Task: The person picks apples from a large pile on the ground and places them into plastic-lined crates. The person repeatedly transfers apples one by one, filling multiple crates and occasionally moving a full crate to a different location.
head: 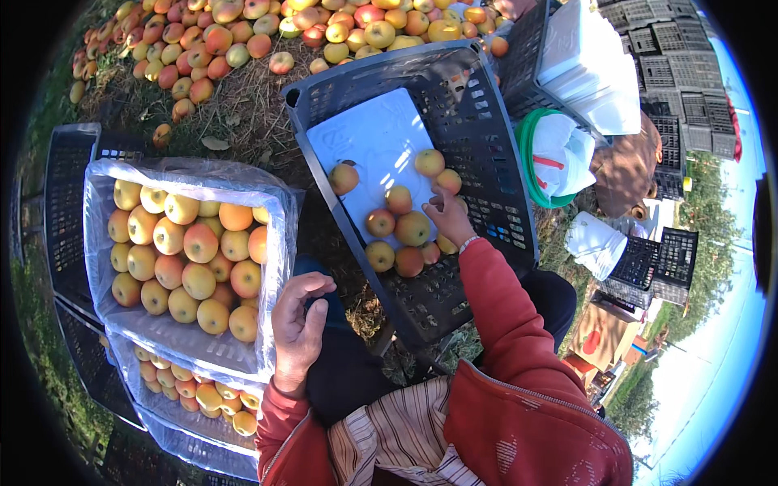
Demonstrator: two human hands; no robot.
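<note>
My right hand (451, 219) reaches into a black plastic crate (419, 319). Its fingertips are by an apple (448, 181), and another apple (462, 205) is partly hidden behind the hand. Whether the fingers grip either one cannot be told. Several more apples (413, 228) lie in the crate, some on a white foam sheet (364, 143). My left hand (301, 322) is empty, thumb and fingers apart, beside the right rim of a plastic-lined crate (176, 337). Inside that crate, yellow-red apples (199, 279) sit in rows.
Loose apples (219, 39) are heaped on the grass beyond. A second lined crate of apples (209, 398) is at lower left. White foam sheets (589, 73), a green-rimmed bucket (526, 158) and a white bucket (598, 246) stand right. Crates (662, 61) are stacked farther off.
</note>
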